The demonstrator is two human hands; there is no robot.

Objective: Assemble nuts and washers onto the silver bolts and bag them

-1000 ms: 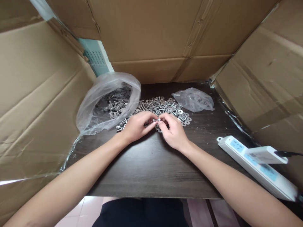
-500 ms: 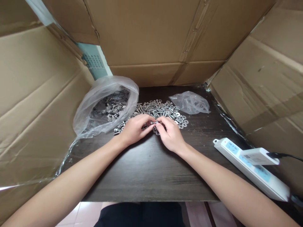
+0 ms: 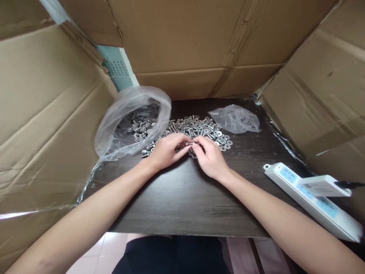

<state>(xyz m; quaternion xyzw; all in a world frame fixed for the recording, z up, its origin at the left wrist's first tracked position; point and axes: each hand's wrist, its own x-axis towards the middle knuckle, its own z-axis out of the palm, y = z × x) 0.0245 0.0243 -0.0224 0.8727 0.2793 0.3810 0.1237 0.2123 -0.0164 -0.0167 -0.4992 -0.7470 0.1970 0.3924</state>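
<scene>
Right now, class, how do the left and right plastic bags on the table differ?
The left bag is larger; the right bag is smaller. The left bag gapes open, showing metal fasteners; the right bag lies crumpled, low. Both are see-through.

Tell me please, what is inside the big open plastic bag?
Inside the big plastic bag, a heap of metal bolts shows through its mouth. Its folds hide whatever lies deeper.
</scene>
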